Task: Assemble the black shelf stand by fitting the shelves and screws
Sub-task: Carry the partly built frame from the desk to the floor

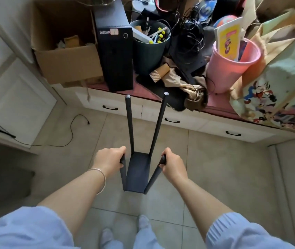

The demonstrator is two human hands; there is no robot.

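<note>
**Shelf stand held upright by two near posts**

Shelf stand (137, 169) stands on the tiled floor (215, 168) before me, one shelf low between four posts. My left hand (110, 158) and right hand (171, 163) each curl their fingers round a near post top, I judge to steady it for the next shelf. Behind, a black computer tower (115, 56) reads "ThinkCentre"; writing on the pink bucket's (233, 63) booklet is unreadable
</note>
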